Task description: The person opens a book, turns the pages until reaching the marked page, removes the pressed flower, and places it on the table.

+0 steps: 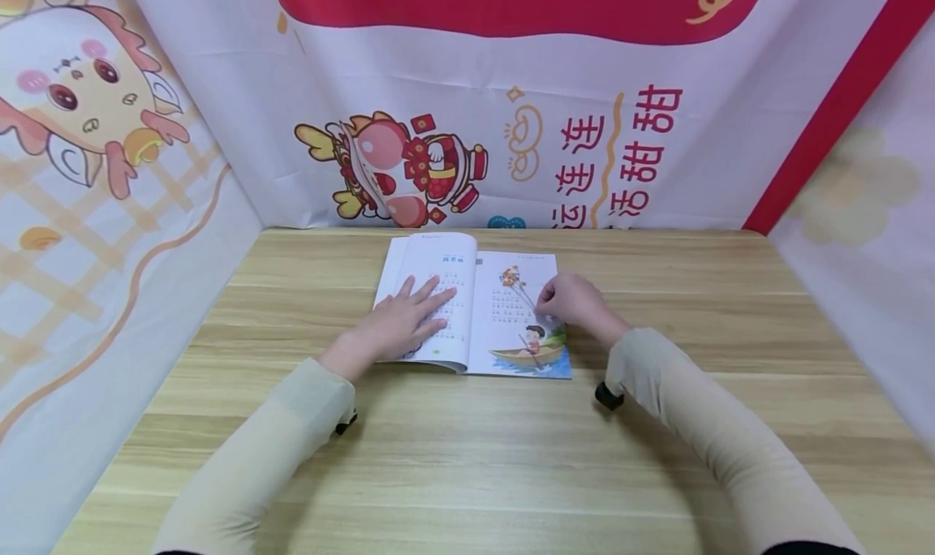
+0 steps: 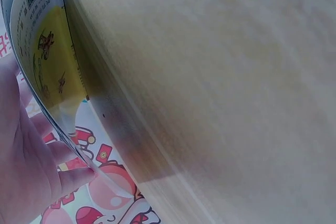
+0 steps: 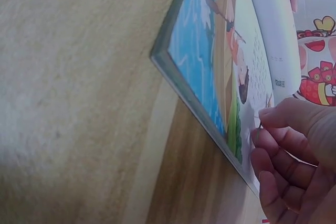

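An open picture book (image 1: 475,303) lies on the wooden table (image 1: 467,458) near the back wall. My left hand (image 1: 409,316) lies flat with spread fingers on the left page, which bulges up. My right hand (image 1: 573,299) sits at the outer edge of the right page, above a drawing of a child in a boat, fingers curled and thumb and forefinger pinching the page edge. In the right wrist view the right hand (image 3: 294,156) pinches the edge of the book (image 3: 210,77). In the left wrist view the left hand (image 2: 31,161) shows beside the curved cover of the book (image 2: 47,72).
Printed cartoon banners (image 1: 511,109) form the back and side walls around the table. Bare wood stretches left, right and in front of the book. Both forearms wear pale sleeves, each with a black wrist mount (image 1: 608,396).
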Demonstrator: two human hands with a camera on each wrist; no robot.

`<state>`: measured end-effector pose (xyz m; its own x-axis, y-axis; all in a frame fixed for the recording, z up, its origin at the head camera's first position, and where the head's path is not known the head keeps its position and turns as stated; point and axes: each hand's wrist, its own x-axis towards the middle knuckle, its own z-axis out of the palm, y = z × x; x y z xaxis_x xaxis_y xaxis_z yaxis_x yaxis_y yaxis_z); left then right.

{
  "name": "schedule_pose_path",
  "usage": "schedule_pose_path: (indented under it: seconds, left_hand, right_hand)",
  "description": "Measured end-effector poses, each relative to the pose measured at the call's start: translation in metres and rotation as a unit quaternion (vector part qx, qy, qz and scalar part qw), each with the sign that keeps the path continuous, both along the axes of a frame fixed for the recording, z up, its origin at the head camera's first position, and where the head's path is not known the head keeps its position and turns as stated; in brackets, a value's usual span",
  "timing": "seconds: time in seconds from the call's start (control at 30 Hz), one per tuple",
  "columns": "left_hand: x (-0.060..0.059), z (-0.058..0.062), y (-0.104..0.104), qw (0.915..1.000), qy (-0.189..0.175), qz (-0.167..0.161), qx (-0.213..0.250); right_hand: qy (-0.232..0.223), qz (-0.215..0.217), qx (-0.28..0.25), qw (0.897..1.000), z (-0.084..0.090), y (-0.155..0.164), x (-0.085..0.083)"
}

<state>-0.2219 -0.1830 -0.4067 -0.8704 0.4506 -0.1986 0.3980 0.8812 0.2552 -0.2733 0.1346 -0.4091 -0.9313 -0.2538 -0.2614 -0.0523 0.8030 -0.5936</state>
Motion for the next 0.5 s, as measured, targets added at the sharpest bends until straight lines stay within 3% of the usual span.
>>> schedule_pose_path:
  seconds: [0.13, 0.5]
  left_hand:
    - [0.0, 0.0, 0.0, 1.0, 0.0, 0.0, 0.001]
    - [0.0, 0.0, -0.001, 1.0, -0.004, -0.001, 0.004]
  right_hand:
    - [-0.002, 0.001, -0.022, 1.0, -0.001, 0.002, -0.002]
    - [-0.081, -0.007, -0.085, 0.993, -0.005, 0.012, -0.01]
